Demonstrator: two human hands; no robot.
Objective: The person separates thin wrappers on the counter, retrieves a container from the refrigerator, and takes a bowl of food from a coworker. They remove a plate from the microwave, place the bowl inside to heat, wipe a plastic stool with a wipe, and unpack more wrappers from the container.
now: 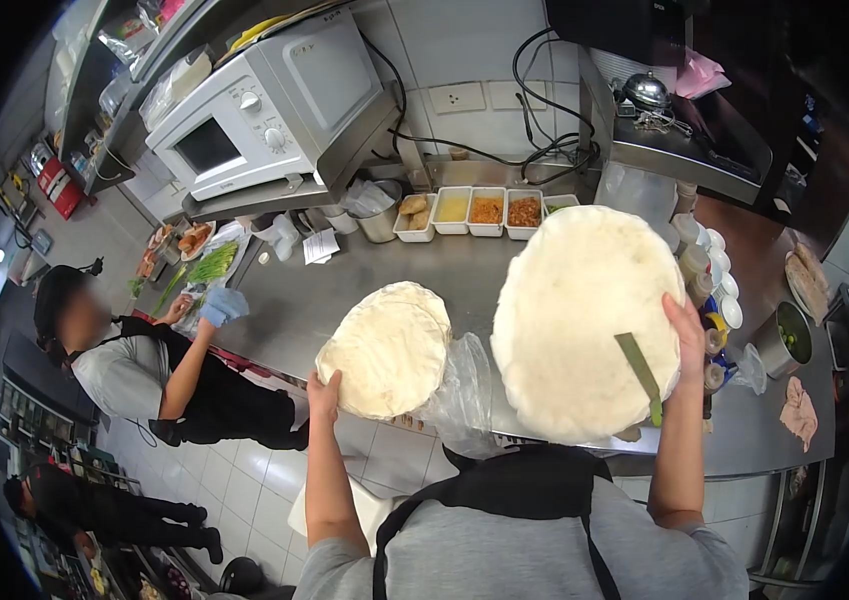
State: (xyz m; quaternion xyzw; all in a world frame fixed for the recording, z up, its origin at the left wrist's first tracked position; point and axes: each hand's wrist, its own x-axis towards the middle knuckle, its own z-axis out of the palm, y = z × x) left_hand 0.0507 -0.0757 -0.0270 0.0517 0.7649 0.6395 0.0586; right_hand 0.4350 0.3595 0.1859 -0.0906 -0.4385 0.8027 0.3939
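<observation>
- The left hand [323,394] is grasping the smaller pale round [390,345] by its near left edge, with the thumb lying on top; the underside is hidden, so how the fingers are spreading there I cannot tell.
- The right hand [686,338] is grasping the larger pale round [576,310] at its right edge; whether anything is supporting it from beneath is not showing.
- Both rounds are showing in front of the steel table [294,300], the larger one overlapping its near edge in view.
- Since each round is looking soft and floppy, spreading the fingers wide underneath is probably serving better than pinching the rim, which is risking a tear or a sag.
- A green strip [636,372] is lying across the larger round near the right hand; holding that round fairly level is likely stopping the strip from sliding.
- A clear plastic bag [462,395] is hanging beside the smaller round; giving it room is lowering the chance of snagging. Whether it is touching the round I cannot tell.
- Leaving the jars [694,262] near the right hand and the white trays [485,230] beyond the rounds unbumped is calling for small, slow wrist turns.
</observation>
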